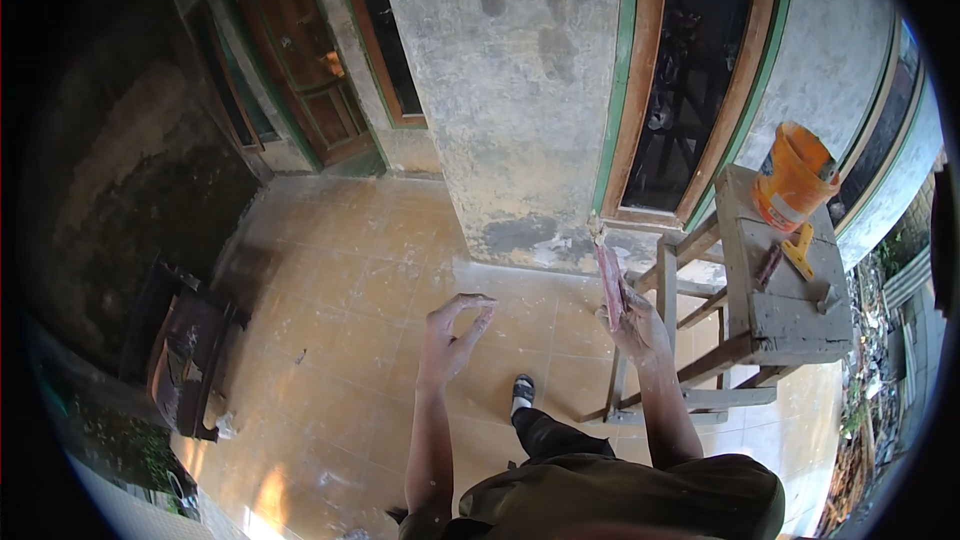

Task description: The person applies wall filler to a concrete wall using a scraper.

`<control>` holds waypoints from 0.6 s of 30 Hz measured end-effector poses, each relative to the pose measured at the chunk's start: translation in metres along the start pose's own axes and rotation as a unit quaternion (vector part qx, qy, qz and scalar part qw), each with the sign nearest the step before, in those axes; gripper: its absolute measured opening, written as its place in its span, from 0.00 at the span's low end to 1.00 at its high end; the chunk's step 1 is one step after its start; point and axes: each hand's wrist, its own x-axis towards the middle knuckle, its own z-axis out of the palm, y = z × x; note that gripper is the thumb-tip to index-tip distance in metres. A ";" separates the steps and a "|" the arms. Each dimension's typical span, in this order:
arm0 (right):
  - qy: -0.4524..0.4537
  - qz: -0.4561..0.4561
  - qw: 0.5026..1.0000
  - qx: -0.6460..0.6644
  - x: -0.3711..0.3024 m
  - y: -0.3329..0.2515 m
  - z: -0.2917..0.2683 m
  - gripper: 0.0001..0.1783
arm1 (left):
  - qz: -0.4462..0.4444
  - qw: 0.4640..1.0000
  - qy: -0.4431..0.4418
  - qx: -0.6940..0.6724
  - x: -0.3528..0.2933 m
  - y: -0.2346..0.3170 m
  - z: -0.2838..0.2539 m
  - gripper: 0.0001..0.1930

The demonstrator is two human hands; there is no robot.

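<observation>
In my right hand is a narrow, flat tool with a pinkish-red body, smeared with pale residue and held upright. A whitish lump shows at its top end; its exact kind is unclear. My left hand hovers over the floor, thumb and fingers curved into a loop with the tips together. Nothing shows inside that loop. Pale dust marks both hands. To the right stands a grey wooden bench, bearing an orange bucket, a yellow-handled scraper and a dark reddish tool.
Ahead rises a patchy grey plaster wall, beside a window with a wooden frame. A wooden door stands at the far left. Dark furniture sits left on the dusty tan tile floor. Rubble lies beyond the bench.
</observation>
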 end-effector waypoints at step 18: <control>0.083 -0.338 0.920 -0.183 0.419 -0.086 0.173 0.11 | 0.032 0.990 -0.132 -0.039 0.490 -0.091 -0.138 0.09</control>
